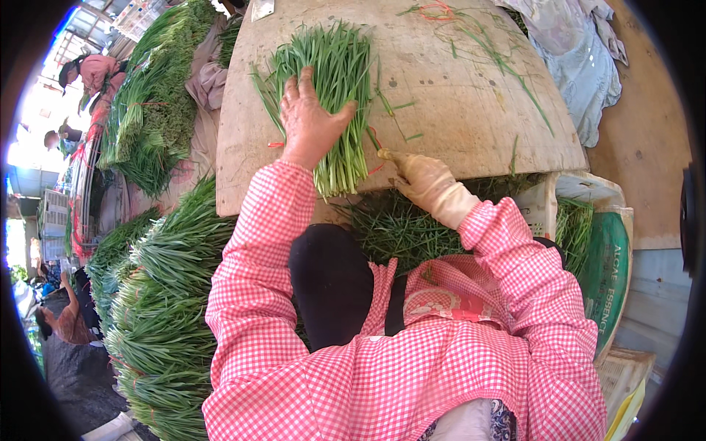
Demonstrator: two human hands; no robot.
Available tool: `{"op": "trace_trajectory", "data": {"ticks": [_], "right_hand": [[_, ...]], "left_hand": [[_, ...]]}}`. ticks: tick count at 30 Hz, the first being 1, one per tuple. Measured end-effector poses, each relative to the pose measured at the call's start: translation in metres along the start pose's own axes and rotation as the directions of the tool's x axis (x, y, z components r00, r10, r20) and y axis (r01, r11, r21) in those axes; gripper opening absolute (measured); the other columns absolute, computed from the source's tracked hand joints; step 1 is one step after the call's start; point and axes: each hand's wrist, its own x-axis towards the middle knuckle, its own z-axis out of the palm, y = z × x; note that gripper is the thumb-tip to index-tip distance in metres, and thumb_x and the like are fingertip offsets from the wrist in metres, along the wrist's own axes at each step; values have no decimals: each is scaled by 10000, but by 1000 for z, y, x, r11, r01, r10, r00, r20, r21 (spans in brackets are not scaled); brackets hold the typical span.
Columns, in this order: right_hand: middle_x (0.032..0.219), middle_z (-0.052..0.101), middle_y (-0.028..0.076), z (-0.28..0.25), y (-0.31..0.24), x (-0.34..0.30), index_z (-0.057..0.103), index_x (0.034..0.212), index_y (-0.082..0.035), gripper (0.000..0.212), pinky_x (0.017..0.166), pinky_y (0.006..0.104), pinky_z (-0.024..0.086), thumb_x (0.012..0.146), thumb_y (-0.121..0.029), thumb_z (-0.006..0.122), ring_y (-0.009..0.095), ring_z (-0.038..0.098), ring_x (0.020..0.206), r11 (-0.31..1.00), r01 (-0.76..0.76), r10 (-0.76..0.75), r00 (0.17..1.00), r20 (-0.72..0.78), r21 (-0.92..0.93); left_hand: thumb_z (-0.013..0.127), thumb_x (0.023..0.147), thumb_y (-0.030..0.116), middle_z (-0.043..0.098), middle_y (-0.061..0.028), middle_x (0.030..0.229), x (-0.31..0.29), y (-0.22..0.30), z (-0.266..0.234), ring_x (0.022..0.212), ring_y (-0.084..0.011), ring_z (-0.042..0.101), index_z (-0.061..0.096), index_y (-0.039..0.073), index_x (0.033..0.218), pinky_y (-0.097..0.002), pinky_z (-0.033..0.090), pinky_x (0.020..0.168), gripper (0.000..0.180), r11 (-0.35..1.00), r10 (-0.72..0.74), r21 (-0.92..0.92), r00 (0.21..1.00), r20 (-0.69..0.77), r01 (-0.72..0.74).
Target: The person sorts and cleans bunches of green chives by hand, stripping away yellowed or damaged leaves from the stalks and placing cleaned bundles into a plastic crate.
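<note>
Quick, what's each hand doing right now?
Left hand: open, spread on the greens.
Right hand: gloved, fingers bent by the red tie; can't tell if it's holding it.

pale blue cloth [581, 79], upper right | green sack [606, 257], right | person [71, 323], left

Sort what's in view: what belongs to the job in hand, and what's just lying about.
Part of the job:
- green bundle, under the left hand
- red tie beside it
- gloved right hand
- wooden board

Apparently just lying about:
- loose stalks
- pale blue cloth
- green sack
</note>
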Motion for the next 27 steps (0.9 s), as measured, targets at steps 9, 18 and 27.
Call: {"op": "trace_trajectory", "data": {"ticks": [9,18,27], "right_hand": [[798,597,177,6,20,25,563,898,-49,236,676,436,453,788,-258,551,364,572,782,982,51,1,961,275,-183],[621,446,-58,-14,87,38,518,886,-95,158,437,202,341,831,-228,584,38,381,489,367,-499,503,816,284,785],[803,535,-38,-14,98,12,508,1129,-86,306,554,188,403,862,-227,554,42,483,627,-17,-249,634,746,203,968]], "left_hand": [[718,573,321,274,-210,1350,-31,-25,21,1251,-386,245,314,137,1324,-475,203,1030,872,991,112,56,980,165,-123],[721,563,314,311,-176,1334,-35,-27,35,1241,-361,269,375,144,1280,-462,219,1022,814,989,145,13,985,93,-147],[718,583,355,333,-184,1325,-39,-28,33,1228,-363,287,387,133,1277,-442,248,1021,800,993,105,48,994,39,-107]]}}
